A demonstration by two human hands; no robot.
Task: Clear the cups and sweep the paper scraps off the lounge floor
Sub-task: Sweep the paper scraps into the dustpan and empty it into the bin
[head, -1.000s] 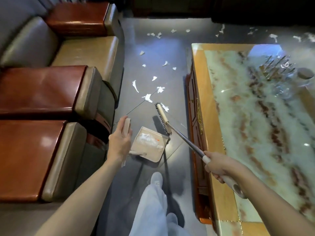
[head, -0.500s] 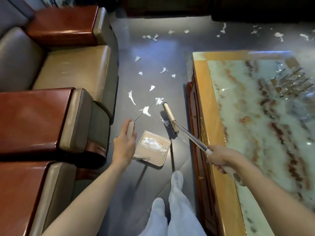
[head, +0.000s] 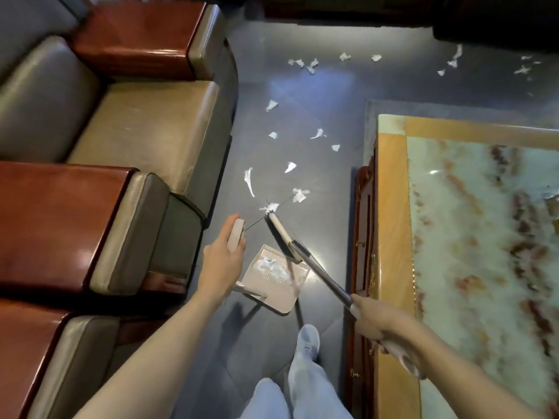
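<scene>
Paper scraps (head: 298, 195) lie all over the dark floor (head: 320, 116), in the lane between the brown sofa (head: 145, 125) and the stone-topped table (head: 390, 207). The left hand (head: 220, 261) is wrapped round the pale top end of the dustpan's tall handle, with the thumb on one side and the fingers curled round the other. The dustpan (head: 282, 293) sits on the floor just beside that hand, and a small heap of white scraps lies inside it. The right hand (head: 375, 325) is a tight fist round the pale grip at the end of the broom's long pole. The broom (head: 281, 232) slants down from that hand to the floor. Its head is tilted. The far tip touches one scrap, and the near end is over the open front edge of the dustpan. More scraps lie farther away, near the top of the floor. One pale shoe (head: 307, 341) stands just behind the dustpan.
</scene>
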